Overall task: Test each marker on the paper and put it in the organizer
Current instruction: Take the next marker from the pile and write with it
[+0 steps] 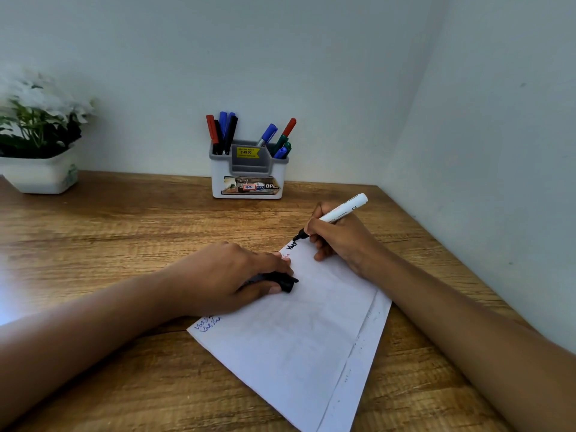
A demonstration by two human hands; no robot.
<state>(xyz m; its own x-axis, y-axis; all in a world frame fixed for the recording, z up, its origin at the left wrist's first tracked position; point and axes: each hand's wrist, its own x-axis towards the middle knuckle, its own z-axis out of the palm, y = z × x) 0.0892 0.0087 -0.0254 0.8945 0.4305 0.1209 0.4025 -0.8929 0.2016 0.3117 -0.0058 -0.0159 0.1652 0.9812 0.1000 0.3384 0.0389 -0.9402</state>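
Head view, starting at my right grip [338,241]: fingers and thumb pinch the lower barrel of the white marker [343,210]. Its black tip touches the paper [305,338] at the far corner, right at the end of a short black scribble [291,244]. The barrel leans back to the right over my knuckles.

My left grip [230,272] is curled round the black cap [285,283], which pokes out past my fingertips. That hand rests on the sheet's left edge and pins it to the desk [109,244]. The paper lies skewed, one corner pointing away from me.

There is a bit of red writing [285,257] just beside my left fingers and some blue writing [207,325] at the near-left corner. So I judge that other colours have already had their test.

The organizer [247,173] stands at the back of the desk against the wall, well apart from the paper. Its left compartment holds red, black and blue markers [222,132]. The right one holds blue, green and red-capped markers [280,138].

I can see no loose marker lying on the desk, so this one is probably the last, or close to it. What remains, as I read it, is to finish the stroke, press the cap back on and drop the marker in with the others.

A potted plant [40,176] sits at the far left.
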